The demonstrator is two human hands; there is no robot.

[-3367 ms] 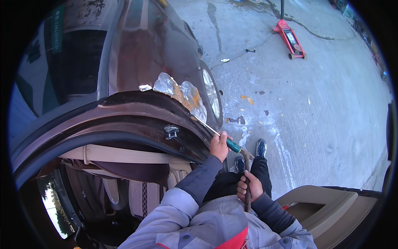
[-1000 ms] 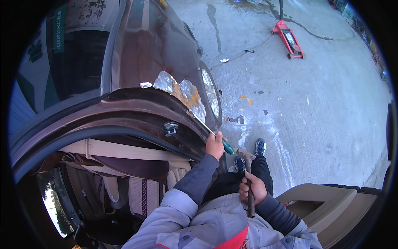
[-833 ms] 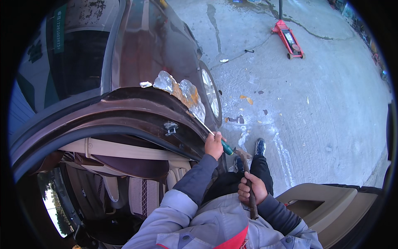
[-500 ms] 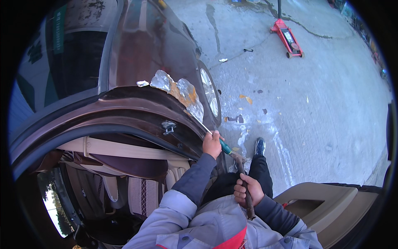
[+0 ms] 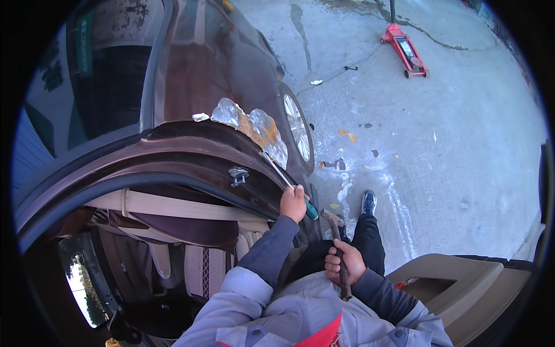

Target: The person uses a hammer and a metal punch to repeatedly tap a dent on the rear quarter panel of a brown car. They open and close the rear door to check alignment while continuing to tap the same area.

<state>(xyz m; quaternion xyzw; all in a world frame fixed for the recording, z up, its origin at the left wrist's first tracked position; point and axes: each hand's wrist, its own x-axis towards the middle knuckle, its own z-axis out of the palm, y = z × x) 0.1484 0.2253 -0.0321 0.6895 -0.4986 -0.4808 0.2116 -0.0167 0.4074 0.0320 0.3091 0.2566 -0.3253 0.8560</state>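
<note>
My left hand (image 5: 293, 203) is closed round a screwdriver (image 5: 311, 209) with a green handle. Its long metal shaft slants up and left, and the tip meets the lower edge of a bare, partly rusty patch (image 5: 258, 128) on the brown car's rear panel (image 5: 202, 75). In my right hand (image 5: 345, 263) is a hammer (image 5: 343, 272), gripped by its dark handle. The hammer head sits just right of the screwdriver's butt, with a small gap between them.
The car's rear doorway frames a seat (image 5: 202, 272) and a beige belt strip. A metal door striker (image 5: 237, 176) juts from the jamb. The open door (image 5: 445, 283) stands at right. Beyond the wheel (image 5: 297, 128), paint flakes and leaves dot the concrete; a red floor jack (image 5: 404, 51) stands far off.
The hammer head has drawn back from the screwdriver's butt, where it was touching or nearly so, leaving a gap. My left hand keeps its grip. The whole view has shifted slightly.
</note>
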